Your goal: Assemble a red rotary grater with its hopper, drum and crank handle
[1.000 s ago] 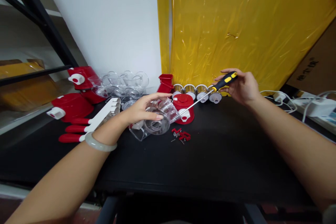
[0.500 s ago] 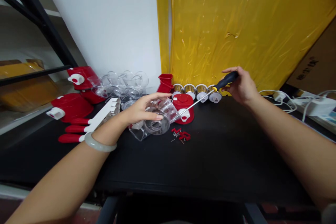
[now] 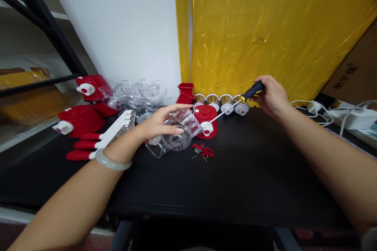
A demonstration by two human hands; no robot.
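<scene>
My left hand (image 3: 165, 123) is wrapped over a clear plastic housing (image 3: 179, 141), thumb on its round front, holding it tilted above the table. In my right hand (image 3: 272, 94) is a screwdriver (image 3: 253, 90) with a black and yellow handle, gripped near its butt end. Its long shaft slants down left, and the tip meets the right end of the clear housing; the exact contact point is too small to make out. Just behind stands a red base with a white knob (image 3: 206, 119). Below the housing lie small red clips (image 3: 207, 151) and several loose screws (image 3: 197, 150).
Several metal grater drums (image 3: 226, 102) line the back beside a red hopper-like part (image 3: 185, 93). More clear housings (image 3: 138, 92), white cranks with red handles (image 3: 85, 145) and red bases (image 3: 79, 119) occupy the left. White cables and a plug (image 3: 313, 108) lie at right.
The fingers of my right hand have closed in around the screwdriver handle from a looser, spread hold. The housing and my left hand have hardly moved.
</scene>
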